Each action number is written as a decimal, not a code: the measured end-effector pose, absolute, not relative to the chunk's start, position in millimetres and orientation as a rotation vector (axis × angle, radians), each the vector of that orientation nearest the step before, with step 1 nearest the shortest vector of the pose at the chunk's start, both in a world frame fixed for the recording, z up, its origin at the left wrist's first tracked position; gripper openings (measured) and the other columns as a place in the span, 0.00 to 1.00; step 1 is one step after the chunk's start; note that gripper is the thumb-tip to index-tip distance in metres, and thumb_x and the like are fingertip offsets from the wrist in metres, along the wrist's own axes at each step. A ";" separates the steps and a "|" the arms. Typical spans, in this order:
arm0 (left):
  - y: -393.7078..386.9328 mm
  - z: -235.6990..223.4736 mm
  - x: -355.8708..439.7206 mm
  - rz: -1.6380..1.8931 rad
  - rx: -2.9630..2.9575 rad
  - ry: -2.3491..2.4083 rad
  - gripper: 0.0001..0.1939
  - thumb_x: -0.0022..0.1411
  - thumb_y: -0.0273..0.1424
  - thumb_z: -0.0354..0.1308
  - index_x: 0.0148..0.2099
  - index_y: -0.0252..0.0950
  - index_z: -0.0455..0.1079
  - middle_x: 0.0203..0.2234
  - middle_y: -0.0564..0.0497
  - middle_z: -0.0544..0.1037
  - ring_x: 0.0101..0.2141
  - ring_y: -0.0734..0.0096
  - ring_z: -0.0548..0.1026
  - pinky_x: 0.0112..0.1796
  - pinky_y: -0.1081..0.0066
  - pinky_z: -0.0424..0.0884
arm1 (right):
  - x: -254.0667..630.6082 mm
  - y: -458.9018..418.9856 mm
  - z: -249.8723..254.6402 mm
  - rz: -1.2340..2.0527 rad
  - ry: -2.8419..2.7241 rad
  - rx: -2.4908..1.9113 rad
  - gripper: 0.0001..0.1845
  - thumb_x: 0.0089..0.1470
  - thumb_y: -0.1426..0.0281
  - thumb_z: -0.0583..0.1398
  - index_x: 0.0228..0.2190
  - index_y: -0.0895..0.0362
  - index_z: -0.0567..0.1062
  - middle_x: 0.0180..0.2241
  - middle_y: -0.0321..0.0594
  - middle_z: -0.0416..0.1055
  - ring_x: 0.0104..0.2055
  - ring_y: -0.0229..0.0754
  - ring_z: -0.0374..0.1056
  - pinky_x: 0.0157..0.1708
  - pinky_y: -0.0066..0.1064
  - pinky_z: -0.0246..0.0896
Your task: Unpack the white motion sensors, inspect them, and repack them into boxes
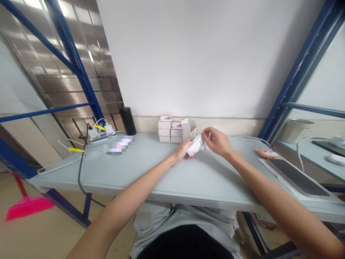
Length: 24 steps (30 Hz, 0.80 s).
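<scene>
My left hand (183,151) grips a small white box (195,145) at the middle of the light grey table (140,172). My right hand (217,141) holds the box's far end between thumb and fingers, and a small white piece shows just below those fingers. Behind my hands stand stacks of white cartons with red markings (165,127). An opened white carton (188,130) stands beside them, a short way beyond my hands. Neither hand touches the stacks.
A power strip (101,136) with yellow-tagged cables and a black bottle (128,120) stand at the back left. A pixelated patch (120,145) hides something. At right lie an orange pad (267,153) and a dark slab (298,177). Blue steel uprights (296,79) flank the table.
</scene>
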State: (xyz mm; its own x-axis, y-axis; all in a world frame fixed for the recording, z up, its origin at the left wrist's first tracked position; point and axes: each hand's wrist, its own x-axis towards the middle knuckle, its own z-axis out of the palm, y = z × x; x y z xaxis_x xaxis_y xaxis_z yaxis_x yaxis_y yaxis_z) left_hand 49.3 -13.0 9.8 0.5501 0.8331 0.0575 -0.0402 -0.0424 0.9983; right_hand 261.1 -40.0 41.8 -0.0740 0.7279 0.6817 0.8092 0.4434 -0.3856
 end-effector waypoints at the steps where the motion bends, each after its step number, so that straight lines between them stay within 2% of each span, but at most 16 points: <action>1: -13.7 10.3 49.4 0.807 1.454 0.726 0.29 0.71 0.43 0.52 0.69 0.40 0.64 0.28 0.51 0.80 0.22 0.70 0.76 0.22 0.75 0.63 | 260.6 -40.6 41.8 -0.123 -1.822 -1.307 0.11 0.66 0.59 0.56 0.40 0.51 0.75 0.35 0.40 0.78 0.30 0.43 0.69 0.32 0.34 0.60; 5: -15.8 11.8 50.0 0.779 1.458 0.735 0.27 0.71 0.44 0.53 0.67 0.38 0.68 0.27 0.52 0.79 0.21 0.71 0.75 0.21 0.76 0.61 | 258.6 -41.9 41.0 -0.123 -1.856 -1.287 0.11 0.66 0.59 0.56 0.40 0.51 0.74 0.36 0.40 0.78 0.30 0.42 0.69 0.33 0.34 0.59; 10: -15.1 11.9 51.0 0.800 1.387 0.727 0.25 0.71 0.43 0.51 0.66 0.40 0.64 0.28 0.53 0.78 0.21 0.70 0.75 0.20 0.75 0.61 | 254.9 -42.7 40.0 -0.103 -1.914 -1.220 0.11 0.67 0.60 0.56 0.39 0.52 0.73 0.38 0.40 0.77 0.30 0.41 0.68 0.34 0.35 0.61; 16: -14.0 14.7 50.0 0.811 1.274 0.640 0.21 0.72 0.43 0.46 0.49 0.33 0.72 0.27 0.48 0.77 0.24 0.68 0.75 0.22 0.72 0.64 | 252.6 -44.3 38.8 -0.023 -1.951 -1.187 0.08 0.65 0.62 0.57 0.39 0.52 0.72 0.37 0.40 0.78 0.30 0.41 0.70 0.34 0.34 0.63; 24: -12.5 14.4 50.6 0.856 1.192 0.547 0.20 0.73 0.43 0.47 0.46 0.33 0.72 0.28 0.47 0.77 0.25 0.66 0.75 0.25 0.69 0.65 | 249.3 -50.1 40.0 -0.004 -2.003 -1.118 0.05 0.62 0.64 0.58 0.38 0.51 0.72 0.35 0.39 0.77 0.30 0.41 0.68 0.33 0.34 0.62</action>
